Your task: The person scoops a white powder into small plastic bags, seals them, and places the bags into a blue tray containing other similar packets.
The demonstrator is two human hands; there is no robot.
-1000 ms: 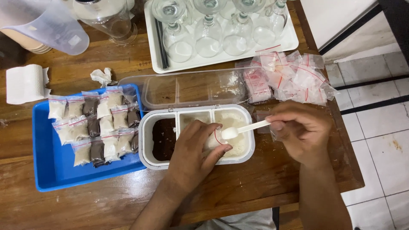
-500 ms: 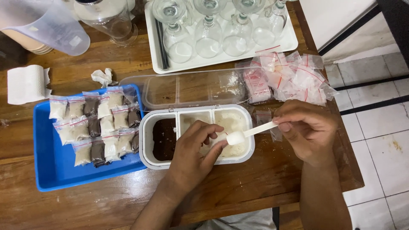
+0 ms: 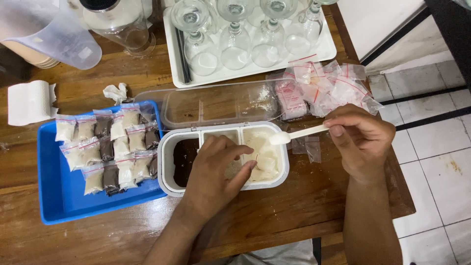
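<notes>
Head view: filling a small bag from the divided box.
My right hand (image 3: 360, 142) pinches a white spoon (image 3: 299, 134), long axis left-right, bowl pointing left over the white-powder compartment of the box (image 3: 169, 164) on the bench (image 3: 274, 221). My left hand (image 3: 216, 174) is curled closed, apparently on a small bag. I judge keeping the bowl level and close above the bag best.

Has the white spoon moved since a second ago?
Yes. The spoon in the right hand has drawn right and slightly up: its bowl, earlier over the container's right compartment beside the left hand, now sits at that compartment's rim.
</notes>
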